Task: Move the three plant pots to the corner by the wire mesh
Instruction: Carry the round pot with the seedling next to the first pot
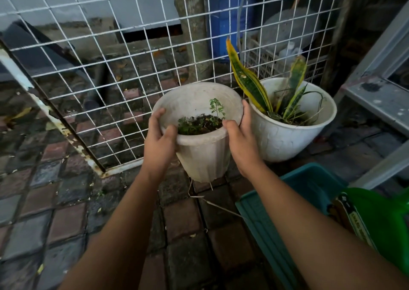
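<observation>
A cream plant pot (202, 154) with dark soil and small green sprouts sits in the middle of the view, tilted toward the wire mesh (106, 53). My left hand (158, 143) grips its rim on the left, thumb inside. On the right side of the rim my right hand (240, 144) holds on the same way. Whether the pot's base touches the paving I cannot tell. A second white pot (285, 139) holding a tall yellow-edged snake plant stands on the ground just to the right, by the mesh. No third pot is in view.
Wet brick paving (66, 219) covers the ground. A teal plastic bin (285, 214) and a green object (380, 221) lie at the lower right. A grey metal frame (376, 99) stands at the right. Behind the mesh are a post, a blue drum and a crate.
</observation>
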Available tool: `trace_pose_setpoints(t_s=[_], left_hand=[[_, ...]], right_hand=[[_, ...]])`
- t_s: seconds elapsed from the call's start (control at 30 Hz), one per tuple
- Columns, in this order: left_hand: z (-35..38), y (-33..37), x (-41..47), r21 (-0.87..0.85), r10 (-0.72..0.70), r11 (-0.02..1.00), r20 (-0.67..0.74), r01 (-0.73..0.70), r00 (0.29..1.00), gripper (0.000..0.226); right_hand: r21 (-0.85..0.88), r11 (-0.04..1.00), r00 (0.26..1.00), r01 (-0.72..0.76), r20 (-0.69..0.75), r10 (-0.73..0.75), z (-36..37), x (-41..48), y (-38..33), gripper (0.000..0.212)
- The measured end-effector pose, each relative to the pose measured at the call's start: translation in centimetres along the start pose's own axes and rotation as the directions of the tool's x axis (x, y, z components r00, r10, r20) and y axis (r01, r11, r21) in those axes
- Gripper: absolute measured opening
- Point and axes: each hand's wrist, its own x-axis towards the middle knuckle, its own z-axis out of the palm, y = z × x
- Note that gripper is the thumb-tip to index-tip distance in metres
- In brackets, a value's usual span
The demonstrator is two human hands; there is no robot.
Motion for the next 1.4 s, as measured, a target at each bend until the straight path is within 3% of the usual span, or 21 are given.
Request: trace_pose_setpoints(t_s=[0.3,0.5,0.73,0.93,1.13,1.4], left_hand=[[1.9,-0.1,-0.8,0.154,0.131,0.979,0.015,-0.132,0.991,0.07],[2.7,-0.8,-0.9,0.209,0.157,0.964,0.037,-0.162,0.987,0.072],[2.0,-1.0,-0.4,0.206,0.159,0.964,0.059,-0.168,0.986,0.078],[1.6,-2.3,-0.5,0.125,0.205,0.968,0.11,-0.218,0.973,0.044],[2.4,-3.0,-0.9,0.18,0.251,0.947,0.107,-0.267,0.962,0.059],[1.9,-2.4,-0.5,0.145,0.25,0.954,0.1,-0.262,0.963,0.028]], right_hand=[[-0.102,0.995,1.0,0.014,0.028,-0.011,-1.1,3.2,-1.0,0.08],[-0.066,0.998,1.0,-0.008,0.011,0.008,-2.3,2.4,-1.0,0.075],[-0.064,0.987,0.988,0.144,-0.043,-0.147,-0.9,-0.1,0.0,0.064],[-0.061,0.99,0.992,0.125,-0.016,-0.126,-1.4,0.2,0.0,0.053],[-0.068,0.99,0.992,0.126,0.015,-0.125,-2.2,1.0,-0.2,0.047],[-0.068,0.989,0.991,0.133,-0.015,-0.134,-1.7,0.4,-0.3,0.039]])
